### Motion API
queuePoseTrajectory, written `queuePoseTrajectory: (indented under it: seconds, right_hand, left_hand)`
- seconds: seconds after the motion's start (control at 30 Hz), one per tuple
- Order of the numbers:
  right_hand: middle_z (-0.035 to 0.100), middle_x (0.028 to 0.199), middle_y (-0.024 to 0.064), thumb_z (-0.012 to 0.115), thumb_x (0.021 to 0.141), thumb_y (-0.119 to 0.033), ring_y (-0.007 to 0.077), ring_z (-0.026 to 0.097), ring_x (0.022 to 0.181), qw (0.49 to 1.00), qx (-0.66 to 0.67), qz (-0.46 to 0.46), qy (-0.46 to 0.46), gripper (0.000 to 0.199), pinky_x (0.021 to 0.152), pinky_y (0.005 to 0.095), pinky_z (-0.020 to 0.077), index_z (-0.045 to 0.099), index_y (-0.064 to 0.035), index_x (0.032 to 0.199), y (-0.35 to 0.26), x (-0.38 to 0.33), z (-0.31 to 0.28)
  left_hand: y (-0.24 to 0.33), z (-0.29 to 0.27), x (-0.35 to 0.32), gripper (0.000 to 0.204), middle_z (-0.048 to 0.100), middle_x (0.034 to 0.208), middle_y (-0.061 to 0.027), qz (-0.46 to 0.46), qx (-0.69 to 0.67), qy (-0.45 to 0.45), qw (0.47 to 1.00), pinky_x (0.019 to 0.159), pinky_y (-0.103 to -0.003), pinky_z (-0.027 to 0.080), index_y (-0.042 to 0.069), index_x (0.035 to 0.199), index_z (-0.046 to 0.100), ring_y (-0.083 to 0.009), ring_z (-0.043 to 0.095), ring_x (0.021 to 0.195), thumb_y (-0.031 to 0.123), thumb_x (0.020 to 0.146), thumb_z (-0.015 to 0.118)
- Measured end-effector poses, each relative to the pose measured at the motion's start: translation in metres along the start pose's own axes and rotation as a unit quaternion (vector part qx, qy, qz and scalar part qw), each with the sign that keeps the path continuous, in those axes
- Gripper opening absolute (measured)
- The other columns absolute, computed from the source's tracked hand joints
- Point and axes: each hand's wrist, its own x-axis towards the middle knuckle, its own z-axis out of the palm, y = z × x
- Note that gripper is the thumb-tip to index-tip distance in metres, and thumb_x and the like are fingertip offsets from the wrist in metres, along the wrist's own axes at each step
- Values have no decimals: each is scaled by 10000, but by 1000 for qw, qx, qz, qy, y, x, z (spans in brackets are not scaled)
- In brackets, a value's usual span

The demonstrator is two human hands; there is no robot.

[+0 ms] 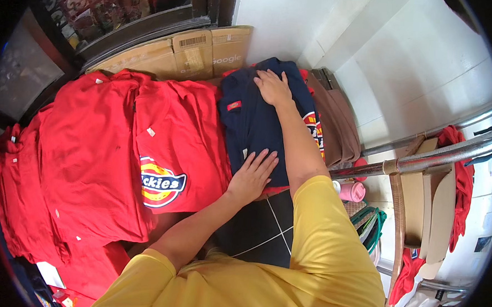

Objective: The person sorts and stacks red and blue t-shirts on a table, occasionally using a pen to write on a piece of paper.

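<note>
I am looking down at a floor spread with clothes. Along the left edge a heap of red cotton T-shirts [10, 197] is lying piled, and beside it a wide red T-shirt [85, 145] is lying flat. Next to that, a red T-shirt with a round yellow, white and blue chest print [174, 150] is lying spread, its right edge touching the folded navy-blue T-shirt [253, 126]. Flattened brown cardboard [179, 52] is lining the far edge of the floor behind them.

My left hand [251, 176] is pressing flat on the near end of the navy shirt, fingers open and spread, gripping nothing. My right hand [273, 88] is resting palm-down on the far end of the same shirt, likewise open and clasping nothing. The navy shirt is sitting on top of a red garment whose edge is peeking out, near the far right corner of the floor by the white wall.

Just right of it, a stack of folded brown garments [336, 125] is lying, a metal rail [424, 157] is crossing, and a pink bottle [352, 191] is standing beneath
</note>
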Motion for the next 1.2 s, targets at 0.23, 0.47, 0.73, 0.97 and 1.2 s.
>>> queuePoseTrajectory:
  seconds: [0.23, 0.47, 0.73, 0.97, 1.2]
  right_hand:
    - [535, 1352, 77, 577, 911, -312, 311, 430, 1297, 878, -237, -129, 395, 366, 1054, 655, 241, 625, -129, 1225, -16, -7, -95]
    - [474, 1423, 111, 547, 925, -209, 336, 293, 1417, 901, -59, 12, 429, 345, 1115, 646, 141, 612, -134, 1255, 39, -87, -41]
    - [668, 1121, 135, 508, 829, 91, 286, 655, 980, 889, 187, -274, 317, 328, 868, 372, 527, 687, -50, 1065, -151, -68, 3]
    - [568, 1171, 181, 532, 925, -177, 394, 623, 953, 955, 133, -236, 118, 263, 826, 497, 505, 603, -36, 1135, -235, 25, 42]
    - [605, 1046, 179, 622, 873, -172, 380, 592, 972, 958, 215, -151, 119, 136, 853, 484, 468, 663, -59, 938, -226, 40, 46]
  left_hand:
    - [-57, 3, 77, 601, 279, 1560, -91, 36, 47, 96, 994, 1171, -461, 195, 59, 1461, 363, -275, 229, 1449, 285, 929, 527]
    - [-62, 5, 21, 589, 329, 1524, -117, 114, -89, 72, 987, 1172, -431, 226, 74, 1433, 414, -259, 272, 1435, 227, 892, 590]
    - [-204, -72, -33, 276, 603, 1131, -112, -267, -36, 496, 825, 920, -449, 414, 68, 1101, 623, -343, 548, 1037, 80, 825, 632]
    - [-276, -121, -53, 271, 666, 1105, -78, -403, -43, 214, 889, 925, -462, 412, 125, 1008, 670, -323, 557, 1055, 329, 830, 685]
    - [-281, -111, -57, 287, 596, 1092, -171, -358, -97, 372, 851, 898, -456, 461, 49, 1061, 599, -377, 571, 1007, 219, 846, 686]
